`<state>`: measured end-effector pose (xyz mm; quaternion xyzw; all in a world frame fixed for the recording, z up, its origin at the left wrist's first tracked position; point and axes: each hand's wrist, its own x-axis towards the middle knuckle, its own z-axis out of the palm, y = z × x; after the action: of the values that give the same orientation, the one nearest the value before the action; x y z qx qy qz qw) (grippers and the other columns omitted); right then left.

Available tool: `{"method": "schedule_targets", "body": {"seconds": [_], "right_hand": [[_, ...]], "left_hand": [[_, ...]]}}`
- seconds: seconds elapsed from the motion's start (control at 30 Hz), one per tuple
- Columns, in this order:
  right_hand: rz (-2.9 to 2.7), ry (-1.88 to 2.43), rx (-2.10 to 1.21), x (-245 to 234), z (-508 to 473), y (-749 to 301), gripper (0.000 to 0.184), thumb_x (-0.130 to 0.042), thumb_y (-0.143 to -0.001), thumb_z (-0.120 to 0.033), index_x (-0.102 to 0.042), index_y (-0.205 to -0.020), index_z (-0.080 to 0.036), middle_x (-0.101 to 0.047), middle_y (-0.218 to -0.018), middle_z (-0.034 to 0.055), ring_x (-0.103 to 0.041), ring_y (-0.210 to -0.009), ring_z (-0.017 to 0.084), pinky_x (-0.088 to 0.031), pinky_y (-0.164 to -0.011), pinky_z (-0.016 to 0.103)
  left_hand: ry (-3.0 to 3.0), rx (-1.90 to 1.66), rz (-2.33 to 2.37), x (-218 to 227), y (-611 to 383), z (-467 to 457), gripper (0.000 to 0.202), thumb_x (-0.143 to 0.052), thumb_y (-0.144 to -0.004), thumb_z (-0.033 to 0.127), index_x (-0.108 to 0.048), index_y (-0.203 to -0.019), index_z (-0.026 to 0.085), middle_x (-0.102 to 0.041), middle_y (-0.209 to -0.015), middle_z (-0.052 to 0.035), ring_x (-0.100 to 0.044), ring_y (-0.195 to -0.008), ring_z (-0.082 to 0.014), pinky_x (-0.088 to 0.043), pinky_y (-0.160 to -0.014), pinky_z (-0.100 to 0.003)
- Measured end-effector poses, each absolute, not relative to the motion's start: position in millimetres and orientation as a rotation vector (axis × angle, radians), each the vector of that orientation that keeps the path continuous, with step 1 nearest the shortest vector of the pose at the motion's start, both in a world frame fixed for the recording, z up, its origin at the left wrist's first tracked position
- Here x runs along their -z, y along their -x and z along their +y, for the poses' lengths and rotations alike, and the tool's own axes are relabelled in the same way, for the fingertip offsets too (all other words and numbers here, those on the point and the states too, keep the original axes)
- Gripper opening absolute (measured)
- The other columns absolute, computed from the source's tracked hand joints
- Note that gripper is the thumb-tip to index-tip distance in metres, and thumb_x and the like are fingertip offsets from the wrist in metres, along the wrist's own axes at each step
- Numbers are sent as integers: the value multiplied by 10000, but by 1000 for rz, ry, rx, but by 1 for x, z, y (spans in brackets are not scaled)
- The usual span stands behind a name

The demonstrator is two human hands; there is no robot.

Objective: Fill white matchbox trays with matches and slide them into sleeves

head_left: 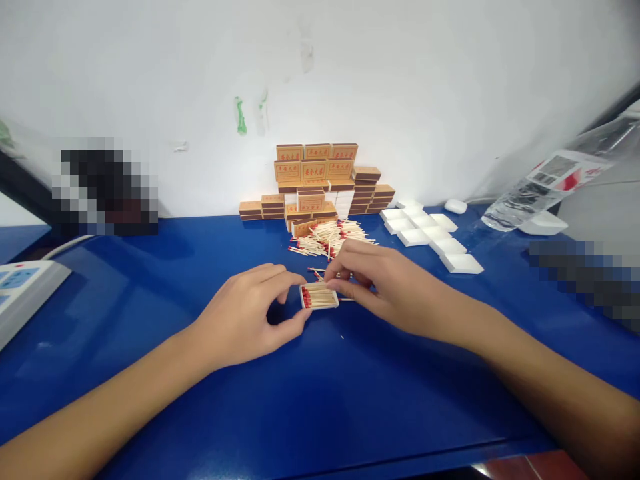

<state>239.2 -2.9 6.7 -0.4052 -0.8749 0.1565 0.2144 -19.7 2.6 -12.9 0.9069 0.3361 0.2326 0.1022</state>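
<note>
A small white matchbox tray (pixel 320 307) lies on the blue table, filled with red-headed matches (pixel 320 293) whose visible heads point left. My left hand (pixel 250 307) holds the tray's left end between thumb and index finger. At the tray's far right corner, my right hand (pixel 380 280) has its thumb and fingertips closed together, touching or just above the matches; what is between them is hidden. Behind the tray, a heap of loose matches (pixel 327 235) is spread on the table, with a few stray ones close to my right fingers.
Stacked matchboxes (pixel 313 170) stand against the wall behind the heap. Several white trays (pixel 425 235) lie at the back right, near a white earbud case (pixel 455 206) and a tilted plastic bottle (pixel 545 177). A power strip (pixel 30 287) is at the left edge.
</note>
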Motion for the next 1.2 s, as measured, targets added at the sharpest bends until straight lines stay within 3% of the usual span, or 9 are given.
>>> {"method": "schedule_targets", "body": {"seconds": [0.2, 0.37, 0.63, 0.87, 1.2], "right_hand": [[-2571, 1275, -538, -6, 6, -264, 134, -666, -998, -343, -663, -939, -223, -695, -958, 50, -608, -830, 205, -424, -710, 333], [-2565, 1316, -703, -4, 10, -269, 177, -598, -1022, -327, -635, -887, -219, -697, -917, 58, -599, -775, 200, -429, -690, 341], [-2422, 1136, -478, -7, -3, -237, 135, -579, -1061, -290, -627, -957, -218, -675, -1005, 55, -612, -867, 192, -447, -745, 324], [-2405, 1170, -282, -1, 1, -239, 142, -550, -1061, -252, -663, -991, -202, -659, -974, 63, -612, -865, 204, -444, -750, 337], [-2540, 1247, -349, -1, 11, -255, 158, -532, -1056, -265, -654, -976, -204, -648, -1028, 83, -627, -911, 225, -478, -799, 364]], "left_hand": [[-2517, -727, 1066, 12, 21, 7, 209, -691, -933, 330, -731, -1095, 205, -561, -757, 34, -524, -655, -122, -445, -634, -276], [-2709, -715, 1099, 12, 25, 11, 238, -673, -943, 325, -722, -1131, 187, -598, -783, 8, -574, -741, -167, -459, -699, -318], [-2791, -693, 965, 10, 20, 1, 208, -646, -970, 313, -706, -1128, 193, -640, -823, -11, -585, -735, -162, -454, -654, -294], [-2724, -719, 1012, 9, 28, 11, 228, -674, -957, 334, -719, -1126, 189, -590, -777, 14, -567, -716, -151, -454, -679, -295], [-2747, -707, 1061, 8, 34, 18, 246, -674, -949, 352, -719, -1136, 199, -598, -769, 20, -566, -696, -144, -449, -659, -283]]}}
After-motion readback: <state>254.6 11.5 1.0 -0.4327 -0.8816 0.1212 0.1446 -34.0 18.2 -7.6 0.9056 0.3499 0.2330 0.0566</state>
